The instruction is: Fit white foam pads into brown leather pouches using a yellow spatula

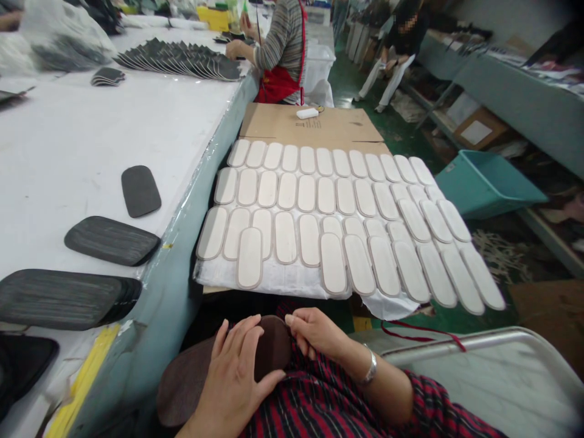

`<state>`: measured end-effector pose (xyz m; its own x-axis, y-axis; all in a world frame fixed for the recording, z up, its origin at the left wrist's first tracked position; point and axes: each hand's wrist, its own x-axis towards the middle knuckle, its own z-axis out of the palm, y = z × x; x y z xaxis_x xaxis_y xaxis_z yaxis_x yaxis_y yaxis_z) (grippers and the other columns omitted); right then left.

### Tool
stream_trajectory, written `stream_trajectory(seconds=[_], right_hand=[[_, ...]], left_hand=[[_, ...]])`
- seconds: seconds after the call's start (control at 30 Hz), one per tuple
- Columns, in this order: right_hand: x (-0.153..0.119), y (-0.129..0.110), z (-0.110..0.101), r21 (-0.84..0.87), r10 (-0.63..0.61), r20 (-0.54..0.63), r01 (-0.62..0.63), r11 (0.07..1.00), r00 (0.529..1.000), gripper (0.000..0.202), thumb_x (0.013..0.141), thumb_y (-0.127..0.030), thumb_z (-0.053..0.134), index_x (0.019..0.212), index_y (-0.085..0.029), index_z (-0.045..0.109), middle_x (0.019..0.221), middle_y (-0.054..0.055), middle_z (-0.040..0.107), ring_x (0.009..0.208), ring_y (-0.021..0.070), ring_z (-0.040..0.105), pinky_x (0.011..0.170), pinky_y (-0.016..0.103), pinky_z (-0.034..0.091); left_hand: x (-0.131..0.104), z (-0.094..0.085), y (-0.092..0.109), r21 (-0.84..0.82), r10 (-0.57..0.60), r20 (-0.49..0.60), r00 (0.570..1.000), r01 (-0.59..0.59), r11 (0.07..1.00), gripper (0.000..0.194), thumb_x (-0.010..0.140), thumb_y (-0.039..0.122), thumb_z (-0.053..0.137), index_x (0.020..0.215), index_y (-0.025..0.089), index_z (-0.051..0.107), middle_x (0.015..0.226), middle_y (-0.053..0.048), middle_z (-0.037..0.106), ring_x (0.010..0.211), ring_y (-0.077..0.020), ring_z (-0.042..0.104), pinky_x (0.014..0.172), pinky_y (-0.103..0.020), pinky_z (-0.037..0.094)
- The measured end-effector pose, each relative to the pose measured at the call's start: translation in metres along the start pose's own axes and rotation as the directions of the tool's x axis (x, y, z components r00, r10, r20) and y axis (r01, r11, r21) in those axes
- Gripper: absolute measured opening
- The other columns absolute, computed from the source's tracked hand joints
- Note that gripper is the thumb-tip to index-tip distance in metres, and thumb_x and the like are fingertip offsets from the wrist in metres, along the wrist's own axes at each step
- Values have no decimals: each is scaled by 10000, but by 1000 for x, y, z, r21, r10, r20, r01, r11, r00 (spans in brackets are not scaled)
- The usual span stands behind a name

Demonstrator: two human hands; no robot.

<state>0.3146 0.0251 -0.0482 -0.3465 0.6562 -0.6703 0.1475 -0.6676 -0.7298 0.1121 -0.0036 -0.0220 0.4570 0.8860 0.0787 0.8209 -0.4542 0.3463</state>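
Note:
On my lap lies a long brown oval piece [185, 380], rounded at its ends, with a darker brown area by its right end. My left hand [237, 371] rests across its middle, fingers stretched and thumb apart, hiding part of it. At the right end, my right hand [314, 334] is closed in a pinch on the edge, its fingers curled. Beyond my hands, several white oval pieces [333, 261] with thin darker borders lie in rows on a cloth-covered board [292, 286]; some overlap.
Left, a white-topped table [82, 158] holds a dark oval stack [59, 298], a smaller stack [112, 240] and a single dark piece [141, 190]. Cardboard [314, 125] lies beyond the white rows. A teal bin [493, 182] stands right. A co-worker in a red apron [283, 82] works ahead.

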Motion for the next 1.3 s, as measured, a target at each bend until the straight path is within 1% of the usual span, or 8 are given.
stream_trajectory(seconds=[0.1, 0.17, 0.27, 0.37, 0.6, 0.77, 1.0, 1.3], right_hand=[[4, 7, -9, 197, -65, -120, 88, 976, 991, 358, 831, -502, 413, 704, -175, 482, 412, -65, 498, 281, 55, 384, 306, 155, 284], [3, 11, -15, 237, -85, -205, 134, 962, 975, 311, 825, -467, 432, 739, -173, 490, 467, -59, 522, 324, 60, 426, 345, 166, 316], [-5, 16, -18, 126, -148, -254, 185, 975, 956, 259, 821, -405, 461, 746, -163, 517, 548, -39, 546, 387, 66, 472, 398, 183, 344], [-17, 18, -13, 9, -246, -230, 255, 967, 942, 211, 816, -360, 501, 759, -160, 537, 610, -35, 545, 449, 68, 492, 460, 196, 373], [-31, 17, 11, -118, -352, -191, 334, 935, 916, 117, 805, -292, 538, 797, -175, 540, 634, -48, 506, 543, 78, 470, 521, 200, 370], [-28, 15, 20, -243, -359, -254, 300, 922, 898, 136, 727, -247, 634, 771, -178, 525, 598, -68, 458, 536, 73, 385, 484, 189, 310], [-23, 8, 24, -354, -466, -255, 367, 860, 847, 97, 748, -204, 610, 805, -189, 532, 645, -57, 485, 587, 86, 445, 546, 196, 355], [-18, 7, 25, -477, -507, -255, 349, 807, 823, 88, 836, -221, 512, 765, -185, 548, 698, -27, 527, 647, 102, 477, 597, 211, 367]], left_hand=[[0, 1, -1, 11, 5, -1, 1000, -5, 1000, 556, 668, 485, 651, 1096, 178, 473, 1189, -128, 573, 1105, -283, 525, 1023, -528, 292], [-1, 3, -2, 16, -2, 4, 1000, 2, 1000, 588, 669, 515, 641, 1115, 170, 472, 1181, -133, 578, 1100, -287, 526, 1020, -530, 294], [-1, 5, -4, 24, -5, 19, 1000, 5, 1000, 683, 657, 564, 631, 1175, 158, 448, 1182, -142, 574, 1097, -292, 523, 1016, -537, 293], [2, 2, -8, -1, -15, 60, 998, 15, 1000, 726, 693, 587, 583, 1256, 168, 400, 1201, -126, 561, 1109, -278, 510, 1020, -529, 292], [21, -13, -13, -175, -86, 194, 977, 121, 977, 314, 852, 366, 442, 1087, 196, 562, 1056, -70, 582, 983, -212, 541, 899, -395, 426], [32, -16, -12, -179, -196, 198, 961, 231, 956, 193, 848, 332, 440, 885, 199, 575, 906, -45, 577, 872, -208, 532, 812, -373, 420], [53, -24, -11, -239, -216, 343, 914, 307, 921, 128, 771, 282, 515, 681, 204, 466, 734, 8, 514, 719, -164, 503, 671, -292, 375], [56, -23, -14, -312, -193, 414, 890, 338, 888, 81, 809, 234, 445, 793, 217, 522, 759, 7, 558, 742, -158, 503, 702, -289, 349]])
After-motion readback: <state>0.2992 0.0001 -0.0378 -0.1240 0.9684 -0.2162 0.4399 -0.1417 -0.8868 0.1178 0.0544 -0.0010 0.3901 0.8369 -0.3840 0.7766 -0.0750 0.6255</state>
